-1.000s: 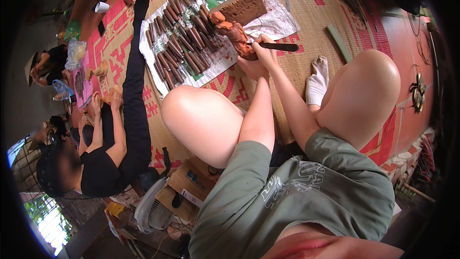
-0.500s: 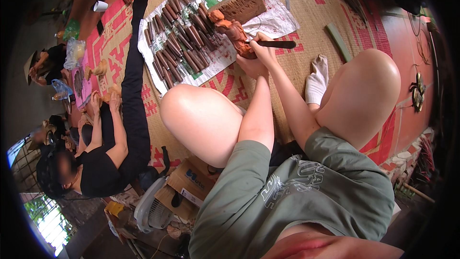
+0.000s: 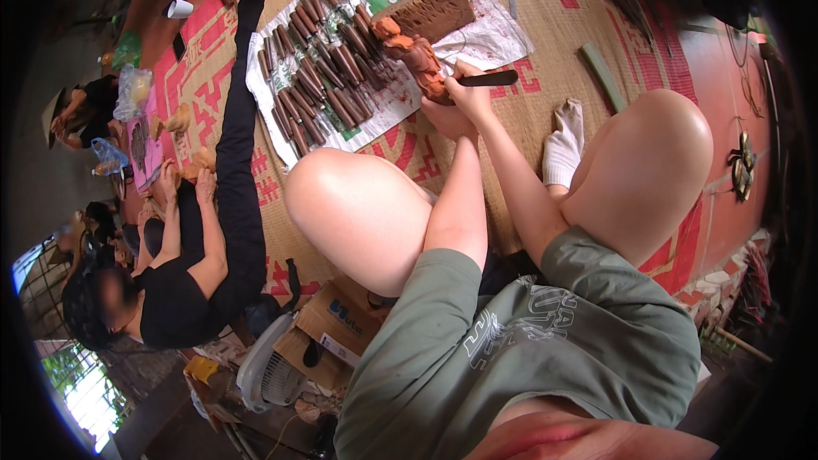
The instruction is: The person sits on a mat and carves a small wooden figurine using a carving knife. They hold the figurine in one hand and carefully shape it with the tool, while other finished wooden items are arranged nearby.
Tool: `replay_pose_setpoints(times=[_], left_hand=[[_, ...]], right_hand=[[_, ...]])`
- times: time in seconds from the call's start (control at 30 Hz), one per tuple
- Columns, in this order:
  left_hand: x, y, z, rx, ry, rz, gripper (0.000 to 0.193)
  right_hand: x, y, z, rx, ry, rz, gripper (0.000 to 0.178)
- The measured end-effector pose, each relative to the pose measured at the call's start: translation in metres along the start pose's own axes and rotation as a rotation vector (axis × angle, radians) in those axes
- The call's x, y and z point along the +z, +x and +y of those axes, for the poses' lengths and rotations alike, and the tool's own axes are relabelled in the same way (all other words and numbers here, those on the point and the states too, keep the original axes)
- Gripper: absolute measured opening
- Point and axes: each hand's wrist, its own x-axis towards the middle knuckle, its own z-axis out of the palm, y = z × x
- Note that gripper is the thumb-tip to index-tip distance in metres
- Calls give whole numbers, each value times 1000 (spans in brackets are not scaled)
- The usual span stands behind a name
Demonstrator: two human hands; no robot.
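Upper centre of the frame, above the mat [image 3: 567, 38], I find the reddish-brown figurine [image 3: 419, 60], tilted, its rounded top toward the upper left and its lower end toward the knees.

Left hand [image 3: 449, 119]: wrapped around the lower end of the figurine; the fingers on its far side are hidden from me. Right hand [image 3: 471, 95]: just beside it, pinching a tool [image 3: 492, 79] whose dark handle sticks out to the right. I cannot tell whether the tool's tip touches the surface; the fingers cover it.

Around the work: a white sheet [image 3: 496, 44] bearing rows of brown-handled tools [image 3: 341, 64], left of the figurine; a brown carved block [image 3: 436, 10] just behind it. At the left of the frame, a co-worker's hands [image 3: 204, 185] are at a pale piece.

Handling, my estimate: stiff, probably wood, though I cannot confirm the material; light enough for one hand. The surface looks matte and uneven, so I expect little slip. I judge the narrower part near the top and the thin raised folds most fragile. I rate the thick lower end the best hold, fingertips clear of the tool's line.
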Motion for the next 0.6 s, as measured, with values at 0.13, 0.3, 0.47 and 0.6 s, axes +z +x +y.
replay_pose_setpoints(times=[0.13, 0.3, 0.47, 0.6], left_hand=[[-13, -9, 20, -23, 60, -7, 57], [-2, -8, 15, -29, -50, -28, 59], [-8, -7, 11, -7, 13, 8, 61], [1, -3, 8, 69, 6, -5, 65]], right_hand=[[-1, 0, -2, 69, 302, 25, 12], [-9, 6, -11, 27, 137, 4, 13], [-2, -3, -15, 76, 194, 8, 13], [-7, 8, -13, 55, 158, 24, 13]])
